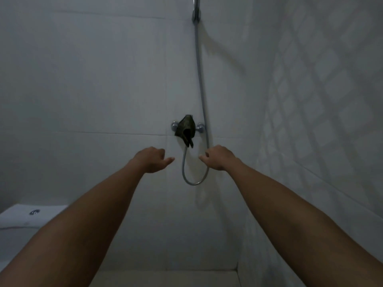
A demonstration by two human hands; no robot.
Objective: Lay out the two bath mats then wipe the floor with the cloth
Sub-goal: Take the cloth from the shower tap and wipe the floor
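Observation:
A dark, crumpled cloth (186, 129) hangs over the shower tap on the white tiled wall, between two chrome knobs. My left hand (152, 159) is stretched out below and to the left of it, loosely curled and holding nothing. My right hand (217, 159) reaches out below and to the right of the cloth, fingers loosely bent, next to the hose loop, also holding nothing. Neither hand touches the cloth. No bath mat is in view.
A grey shower hose (200, 79) runs down from a wall holder (196, 13) and loops under the tap. A white toilet tank lid (31, 214) with a chrome button sits at lower left. A patterned tiled wall (321, 100) closes the right side. Pale floor (165, 278) shows at the bottom.

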